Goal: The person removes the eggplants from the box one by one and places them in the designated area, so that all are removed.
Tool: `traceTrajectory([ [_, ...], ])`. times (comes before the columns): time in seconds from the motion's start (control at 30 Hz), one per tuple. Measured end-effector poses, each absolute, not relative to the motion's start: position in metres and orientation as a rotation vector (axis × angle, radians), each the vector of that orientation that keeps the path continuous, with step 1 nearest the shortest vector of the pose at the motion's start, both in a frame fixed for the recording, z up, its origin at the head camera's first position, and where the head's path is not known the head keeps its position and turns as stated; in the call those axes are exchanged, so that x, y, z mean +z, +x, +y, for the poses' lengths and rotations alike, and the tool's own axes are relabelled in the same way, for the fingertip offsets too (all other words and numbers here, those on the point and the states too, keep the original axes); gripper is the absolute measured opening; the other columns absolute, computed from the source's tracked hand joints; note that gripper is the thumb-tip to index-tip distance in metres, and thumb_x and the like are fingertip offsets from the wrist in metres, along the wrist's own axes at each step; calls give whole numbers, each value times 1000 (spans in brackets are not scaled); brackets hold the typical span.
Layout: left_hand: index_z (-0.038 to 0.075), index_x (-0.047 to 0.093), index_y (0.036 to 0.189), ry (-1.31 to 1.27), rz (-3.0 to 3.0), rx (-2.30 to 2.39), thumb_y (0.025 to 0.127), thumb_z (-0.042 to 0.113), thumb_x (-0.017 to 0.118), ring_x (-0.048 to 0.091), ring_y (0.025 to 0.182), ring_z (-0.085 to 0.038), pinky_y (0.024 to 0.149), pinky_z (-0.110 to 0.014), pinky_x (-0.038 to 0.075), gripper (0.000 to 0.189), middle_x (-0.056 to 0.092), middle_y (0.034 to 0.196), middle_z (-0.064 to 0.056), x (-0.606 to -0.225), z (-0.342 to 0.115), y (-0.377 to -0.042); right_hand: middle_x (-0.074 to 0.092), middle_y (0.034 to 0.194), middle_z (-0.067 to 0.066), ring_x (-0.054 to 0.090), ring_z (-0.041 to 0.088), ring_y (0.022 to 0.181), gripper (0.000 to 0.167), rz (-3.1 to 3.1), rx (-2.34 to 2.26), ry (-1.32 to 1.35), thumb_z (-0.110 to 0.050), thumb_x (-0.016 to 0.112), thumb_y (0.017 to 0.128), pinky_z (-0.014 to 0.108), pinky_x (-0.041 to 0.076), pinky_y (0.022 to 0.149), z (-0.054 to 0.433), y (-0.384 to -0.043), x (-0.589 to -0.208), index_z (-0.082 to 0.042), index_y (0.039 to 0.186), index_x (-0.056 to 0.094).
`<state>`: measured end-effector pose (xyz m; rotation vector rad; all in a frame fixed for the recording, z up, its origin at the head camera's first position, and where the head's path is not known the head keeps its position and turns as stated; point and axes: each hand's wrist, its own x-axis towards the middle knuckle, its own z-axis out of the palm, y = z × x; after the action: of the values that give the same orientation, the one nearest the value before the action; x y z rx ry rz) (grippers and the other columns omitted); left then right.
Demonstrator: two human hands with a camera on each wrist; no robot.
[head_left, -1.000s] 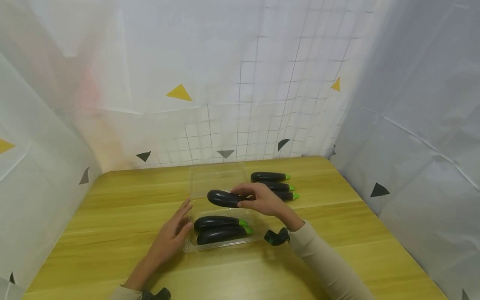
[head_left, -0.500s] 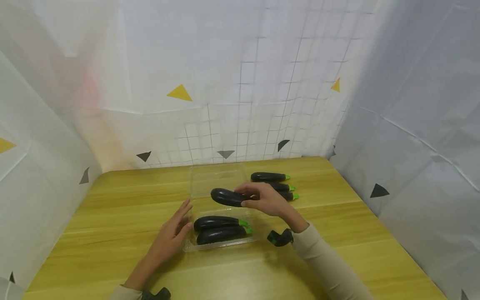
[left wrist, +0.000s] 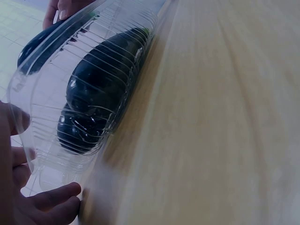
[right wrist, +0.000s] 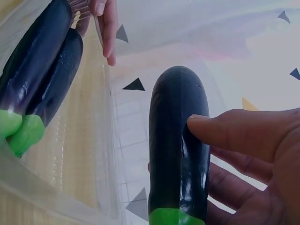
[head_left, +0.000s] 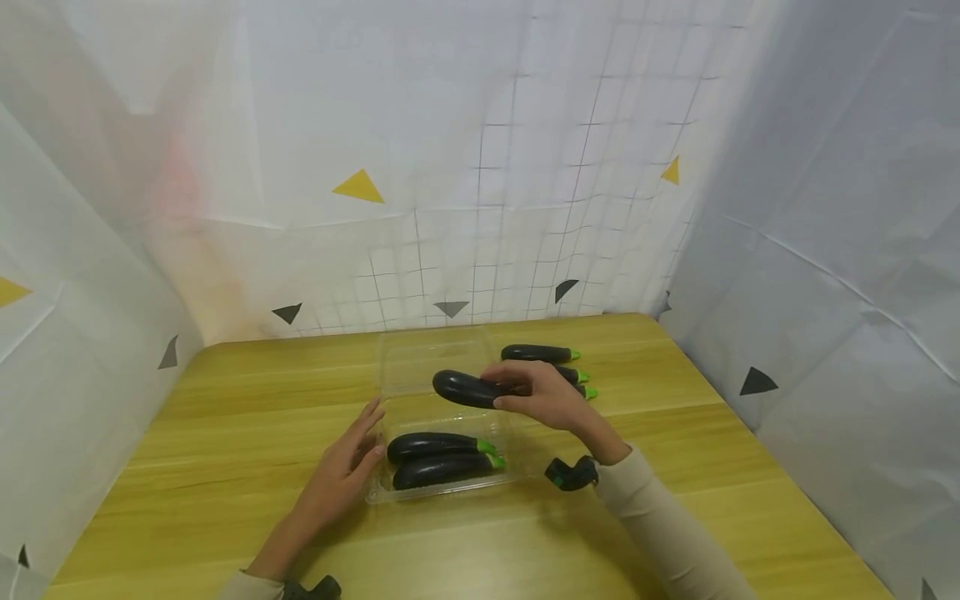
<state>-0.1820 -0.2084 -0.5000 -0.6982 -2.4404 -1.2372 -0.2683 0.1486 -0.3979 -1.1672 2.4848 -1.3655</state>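
My right hand [head_left: 551,396] holds a dark purple eggplant [head_left: 465,389] above the clear plastic container [head_left: 420,495]. In the right wrist view, the thumb presses one side of this eggplant [right wrist: 178,140] and the fingers lie behind it; its green end points down. Two eggplants [head_left: 442,472] lie side by side in the container's front part, green ends to the right. My left hand [head_left: 341,475] rests against the container's left side. Its fingers are fairly straight in the head view, and the left wrist view shows fingertips [left wrist: 70,190] low beside the container's wall.
The container's clear lid [head_left: 435,358] lies folded back behind it. Three more eggplants [head_left: 536,353] lie in a row at the back right, partly behind my right hand. White sheeting [head_left: 420,125] walls in the wooden table [head_left: 225,433] at the back and both sides.
My right hand has drifted slightly right and up with its eggplant, away from the container's middle. The left hand and the two eggplants in the container have stayed put.
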Motion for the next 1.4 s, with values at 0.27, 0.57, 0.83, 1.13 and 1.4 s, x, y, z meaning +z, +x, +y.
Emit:
traceTrajectory([
  [0.27,13,40,161,-697,-2439,-1242,107,9,59,62,124,-38,101,-50,52,58,31,167,-13,-500,-208,-182,71,127,7,68,23,113,39,2501,-1380,-1173,-9,75,97,40,58,92,157,-266,-396,-9,135,69],
  [0.57,13,40,161,-698,-2435,-1231,106,6,60,63,123,-37,99,-51,53,59,32,166,-16,-501,-208,-181,71,125,8,68,26,111,38,2492,-1416,-1179,-7,75,97,44,59,90,166,-264,-397,-8,134,69],
  [0.83,14,39,161,-676,-2449,-1242,107,8,59,62,125,-37,100,-52,52,59,31,168,-9,-500,-207,-180,70,125,4,68,22,110,39,2496,-1411,-1120,-10,76,97,44,57,91,176,-263,-394,-12,135,69],
  [1.13,11,40,161,-680,-2455,-1254,106,5,60,62,124,-39,99,-52,53,59,31,167,-15,-500,-207,-180,71,124,6,67,24,111,36,2541,-1407,-1084,-10,77,96,43,57,91,185,-261,-391,-9,131,70],
  [1.4,11,40,161,-680,-2451,-1255,106,7,59,62,124,-39,99,-49,54,58,32,167,-14,-500,-207,-180,70,125,5,66,24,113,36,2586,-1393,-1054,-11,77,96,45,57,92,194,-261,-390,-11,131,70],
])
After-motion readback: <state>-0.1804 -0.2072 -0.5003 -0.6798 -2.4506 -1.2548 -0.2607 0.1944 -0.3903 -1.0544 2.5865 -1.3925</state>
